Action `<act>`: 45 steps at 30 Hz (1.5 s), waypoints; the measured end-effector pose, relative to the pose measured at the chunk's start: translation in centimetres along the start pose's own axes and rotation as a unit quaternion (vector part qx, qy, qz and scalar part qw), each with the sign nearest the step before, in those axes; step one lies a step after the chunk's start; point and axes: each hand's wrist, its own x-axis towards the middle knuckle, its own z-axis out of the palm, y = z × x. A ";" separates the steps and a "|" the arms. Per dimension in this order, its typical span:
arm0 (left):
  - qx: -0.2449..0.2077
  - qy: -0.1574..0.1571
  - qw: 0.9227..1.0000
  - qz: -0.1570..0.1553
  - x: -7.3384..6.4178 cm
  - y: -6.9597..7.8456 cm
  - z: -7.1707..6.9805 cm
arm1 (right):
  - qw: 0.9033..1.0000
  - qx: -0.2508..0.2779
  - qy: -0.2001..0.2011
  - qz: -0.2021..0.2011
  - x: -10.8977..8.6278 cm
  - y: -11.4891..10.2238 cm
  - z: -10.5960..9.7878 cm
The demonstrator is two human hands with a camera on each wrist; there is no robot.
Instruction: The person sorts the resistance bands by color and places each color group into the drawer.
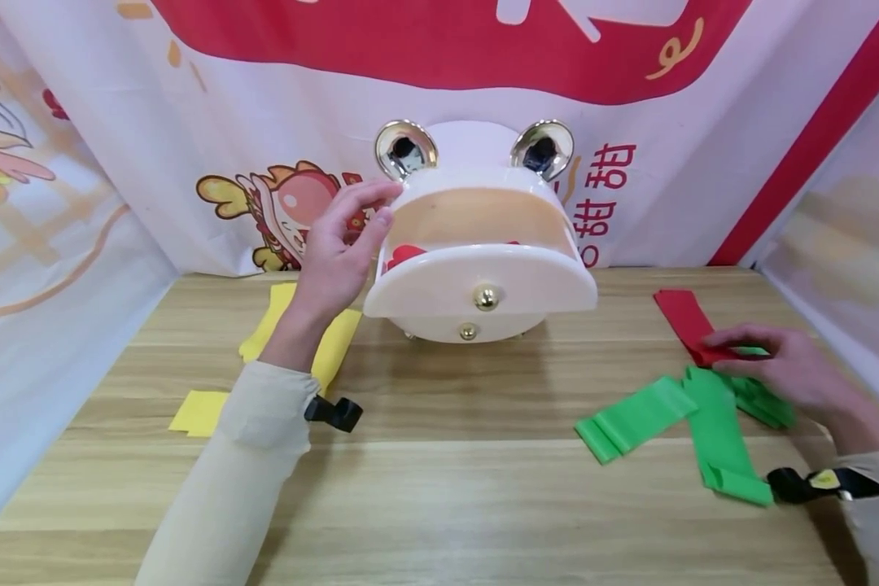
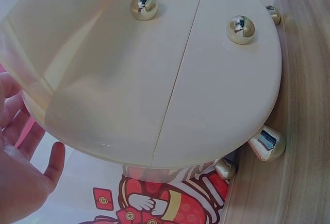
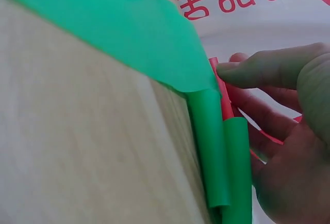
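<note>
A white frog-shaped cabinet [image 1: 476, 146] with two gold-rimmed eyes stands at the back of the table. Its upper drawer [image 1: 432, 283] is pulled out, and red pieces [image 1: 406, 254] show inside. My left hand [image 1: 337, 256] is at the cabinet's left side, fingers loosely bent and nothing held; in the left wrist view its fingertips are right by the drawer's edge [image 2: 38, 113]. On the right, my right hand [image 1: 787, 366] pinches the near end of a red strip [image 1: 683, 316] between thumb and fingers. Green strips [image 1: 719, 431] lie beside and under that hand.
Yellow strips [image 1: 340, 340] lie on the table [image 1: 439, 505] at the left, partly behind the left forearm. A lower drawer with a gold knob [image 1: 468, 331] sits beneath the pulled-out one. A printed cloth [image 1: 264, 106] hangs close behind the cabinet.
</note>
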 end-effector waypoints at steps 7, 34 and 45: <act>0.004 -0.004 1.000 -0.002 0.0 -0.2 0.2 | 1.000 -0.013 -0.009 0.009 -0.1 0.6 0.0; 0.011 -0.005 1.000 0.001 0.0 -0.3 0.0 | 0.999 -0.028 0.024 0.011 0.0 0.3 0.1; 0.010 -0.003 1.000 0.001 0.0 -0.1 -0.1 | 0.993 -0.020 0.101 -0.066 0.1 -1.2 0.1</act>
